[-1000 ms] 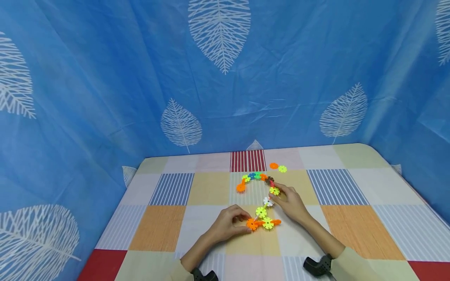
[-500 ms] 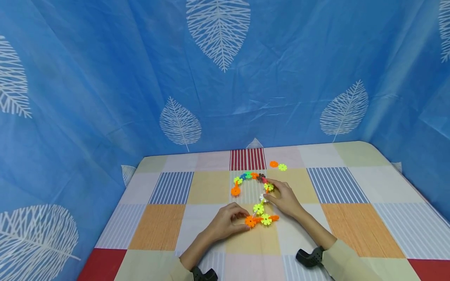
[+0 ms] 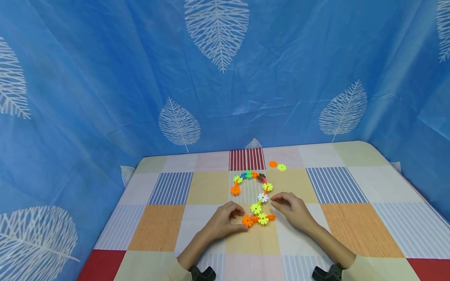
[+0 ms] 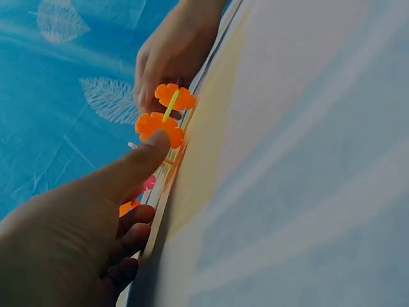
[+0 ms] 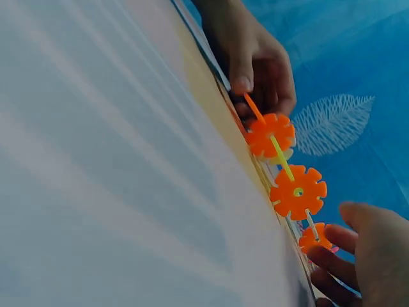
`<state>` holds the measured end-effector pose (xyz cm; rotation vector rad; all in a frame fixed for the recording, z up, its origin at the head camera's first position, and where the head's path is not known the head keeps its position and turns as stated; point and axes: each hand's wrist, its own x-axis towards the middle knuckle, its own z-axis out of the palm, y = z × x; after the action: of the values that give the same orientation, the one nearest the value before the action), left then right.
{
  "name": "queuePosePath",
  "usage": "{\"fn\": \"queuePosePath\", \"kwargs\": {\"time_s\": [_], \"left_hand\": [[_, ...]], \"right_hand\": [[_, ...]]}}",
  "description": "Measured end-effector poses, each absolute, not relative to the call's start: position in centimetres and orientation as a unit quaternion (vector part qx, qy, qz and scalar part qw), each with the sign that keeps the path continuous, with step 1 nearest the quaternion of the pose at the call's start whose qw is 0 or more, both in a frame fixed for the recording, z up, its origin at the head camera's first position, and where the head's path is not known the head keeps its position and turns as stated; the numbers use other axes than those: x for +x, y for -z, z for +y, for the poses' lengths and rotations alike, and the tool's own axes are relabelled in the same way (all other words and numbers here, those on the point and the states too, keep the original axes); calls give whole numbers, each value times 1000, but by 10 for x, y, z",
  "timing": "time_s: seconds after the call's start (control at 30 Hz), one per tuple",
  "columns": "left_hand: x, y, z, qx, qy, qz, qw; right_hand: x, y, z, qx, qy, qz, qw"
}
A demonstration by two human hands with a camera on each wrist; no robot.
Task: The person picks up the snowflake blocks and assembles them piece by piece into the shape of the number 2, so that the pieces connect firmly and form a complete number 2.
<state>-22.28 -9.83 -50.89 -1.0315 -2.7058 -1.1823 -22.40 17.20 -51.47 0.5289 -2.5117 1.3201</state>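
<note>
Interlocking snowflake discs in several colours form a chain (image 3: 256,208) on the table, curved like the figure 2. My left hand (image 3: 225,222) rests at its lower left end, thumb tip against an orange disc (image 3: 247,221) and fingers spread apart from the thumb. In the left wrist view the thumb overlaps an orange disc (image 4: 160,131) while the other fingers bend loosely below. My right hand (image 3: 293,210) hovers right of the white disc (image 3: 262,198), fingers relaxed and holding nothing. In the right wrist view its fingertips are close to an orange disc (image 5: 315,238).
Beyond the chain lie a loose orange disc (image 3: 273,164) and a loose yellow-green disc (image 3: 282,167). A patchwork cloth (image 3: 161,226) covers the table. Blue curtains (image 3: 281,78) with white leaf prints stand behind and at both sides.
The chain's top has shifted left and its bend has tightened. My right hand has let go near the yellow-green disc and drawn back toward me; the left has stayed by the orange end.
</note>
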Motion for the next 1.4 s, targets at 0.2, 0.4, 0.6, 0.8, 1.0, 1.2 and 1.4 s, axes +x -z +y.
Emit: {"fn": "queuePosePath", "kwargs": {"time_s": [0.2,0.4,0.6,0.8,1.0,1.2,1.4], "left_hand": [[-224,509,-99,-332,383,-862,23],[-224,509,-100,-330,386,-861,16],[-222,506,-98,-328,370,-869,38],[-218,500,-79,-373,337,-854,135],[-214,495,-41,-433,275,-833,207],[-217,510,-23,-420,207,-857,214],[-219,515,-22,-433,157,-862,212]], "right_hand": [[-202,515,175,255,-458,-847,92],[-200,516,173,251,-456,-848,96],[-210,512,183,219,-460,-856,86],[-247,499,200,200,-429,-871,134],[-306,485,207,182,-394,-886,161],[-349,490,206,133,-368,-911,133],[-358,502,202,115,-299,-939,125]]}}
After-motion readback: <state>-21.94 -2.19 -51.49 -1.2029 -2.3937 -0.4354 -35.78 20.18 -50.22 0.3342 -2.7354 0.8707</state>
